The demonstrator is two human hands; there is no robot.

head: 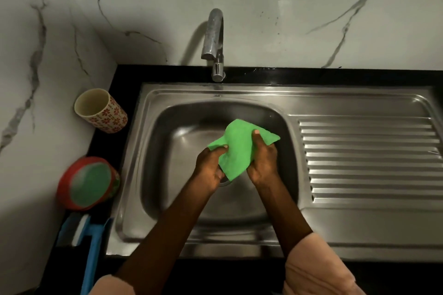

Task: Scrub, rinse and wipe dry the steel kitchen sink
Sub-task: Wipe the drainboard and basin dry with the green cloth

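- At the far left a marble-veined wall (28,103) closes that side; a narrow strip of black counter (124,74) runs between it and the sink.
- On that strip, from back to front, stand a cup with red flowers (102,111), tilted toward the wall, a red tub with a green pad inside (90,183), and a blue-handled brush (90,246) lying along the counter's edge. They fill the strip nearly from wall to sink rim.
- The steel sink (134,175) has a raised rim all round and a deep rounded bowl; the bowl's left and front floor lie bare.
- The left hand (209,167) hangs over the bowl's middle, fingers and thumb curled round the lower left part of a green cloth (239,148).
- The cloth is held up in the air above the bowl, bunched, its upper corners loose; it hides most of the drain.
- The tap (215,43) rises from the back counter, its spout arching toward the bowl's rear edge, well apart from the cloth.
- The right hand (263,163) grips the cloth's right side, thumb laid across the top face.
- Both forearms reach in over the front rim, pink sleeves (316,268) pushed back.
- To the right the ribbed drainboard (369,160) stretches to the frame's edge, with a flat border behind and in front.
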